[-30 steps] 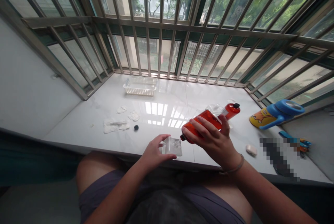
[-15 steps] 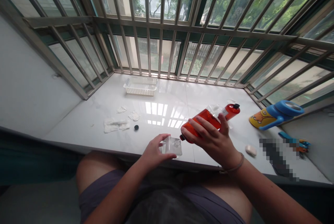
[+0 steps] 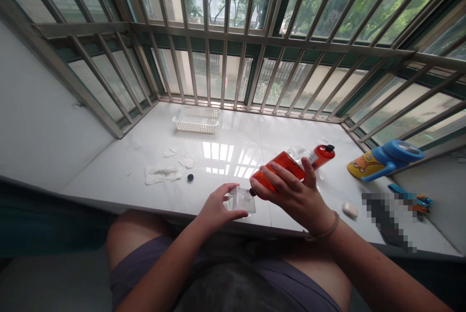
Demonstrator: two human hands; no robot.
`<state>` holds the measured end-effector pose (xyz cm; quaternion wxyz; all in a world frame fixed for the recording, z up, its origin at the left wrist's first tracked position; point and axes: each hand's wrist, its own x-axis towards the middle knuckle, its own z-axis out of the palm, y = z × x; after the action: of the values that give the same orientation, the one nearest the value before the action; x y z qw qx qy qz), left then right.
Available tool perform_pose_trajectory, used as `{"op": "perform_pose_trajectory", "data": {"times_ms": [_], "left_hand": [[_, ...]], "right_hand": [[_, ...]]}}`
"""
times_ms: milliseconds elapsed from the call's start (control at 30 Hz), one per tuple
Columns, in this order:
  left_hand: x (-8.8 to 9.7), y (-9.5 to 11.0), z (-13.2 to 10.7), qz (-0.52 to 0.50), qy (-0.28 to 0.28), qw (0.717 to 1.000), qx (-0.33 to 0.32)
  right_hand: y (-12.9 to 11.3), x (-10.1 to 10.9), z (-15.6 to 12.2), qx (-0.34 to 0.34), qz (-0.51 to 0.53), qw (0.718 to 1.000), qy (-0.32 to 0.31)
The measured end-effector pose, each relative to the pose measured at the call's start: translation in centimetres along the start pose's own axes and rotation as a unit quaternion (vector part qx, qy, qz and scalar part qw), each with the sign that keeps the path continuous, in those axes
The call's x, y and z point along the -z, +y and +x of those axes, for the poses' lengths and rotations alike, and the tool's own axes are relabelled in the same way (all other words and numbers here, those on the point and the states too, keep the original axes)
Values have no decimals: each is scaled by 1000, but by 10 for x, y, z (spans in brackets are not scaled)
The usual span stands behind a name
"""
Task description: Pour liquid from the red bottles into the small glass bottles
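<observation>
Near the front edge of the white ledge, my left hand (image 3: pixel 217 206) is closed around a clear square bottle (image 3: pixel 241 202), thumb and fingers on its sides. My right hand (image 3: pixel 296 190) grips a bottle of red-orange liquid (image 3: pixel 282 162), tilted with its dark neck down to the left. That neck meets, or is very close to, the mouth of the clear bottle. I cannot tell whether liquid is flowing. A small black cap (image 3: pixel 190 177) lies left of my hands. Behind the tilted bottle is a second red bottle (image 3: pixel 322 156) with a black cap.
A white plastic basket (image 3: pixel 196 123) stands at the back. Crumpled tissues (image 3: pixel 162 174) lie on the left. To the right are a blue and yellow tumbler (image 3: pixel 382 160), a pale soap-like lump (image 3: pixel 350 209) and a partly blurred dark object (image 3: pixel 395 232). Metal bars (image 3: pixel 233 36) line the window.
The red-orange bottle has moved slightly left and down, its neck now at the clear bottle's mouth. The clear bottle has shifted a little right and up.
</observation>
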<state>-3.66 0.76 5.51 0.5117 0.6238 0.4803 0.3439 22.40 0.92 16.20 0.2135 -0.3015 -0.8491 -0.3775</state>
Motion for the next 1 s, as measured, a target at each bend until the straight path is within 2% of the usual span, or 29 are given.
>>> {"op": "perform_pose_trajectory", "data": {"times_ms": [233,333,467,633,700,767,900,1000], "left_hand": [[-2,1,1,-6,-1,1000,-8],[-2,0,1,-12,1,1000,-6],[-1,-2,-1,-31,5,1000,1],[0,-17,0,-65,3,998,-1],[1,-30,2,-74,12,997,-11],[3,-44,6,-73,26,997,-17],[11,-64,13,-75,33,996,-31],[18,-67,16,-69,30,996,-47]], "right_hand": [[-1,-1,-2,4,19,1000,-23],[-4,-5,-6,-16,37,999,-33],[-13,-20,-23,-92,111,987,-71],[-36,-50,-59,-253,209,940,-94],[-48,-61,-72,-324,253,908,-80],[-61,-69,-82,-400,313,859,-60],[-87,-78,-92,-550,424,718,-43],[-100,-83,-95,-595,498,630,-34]]}}
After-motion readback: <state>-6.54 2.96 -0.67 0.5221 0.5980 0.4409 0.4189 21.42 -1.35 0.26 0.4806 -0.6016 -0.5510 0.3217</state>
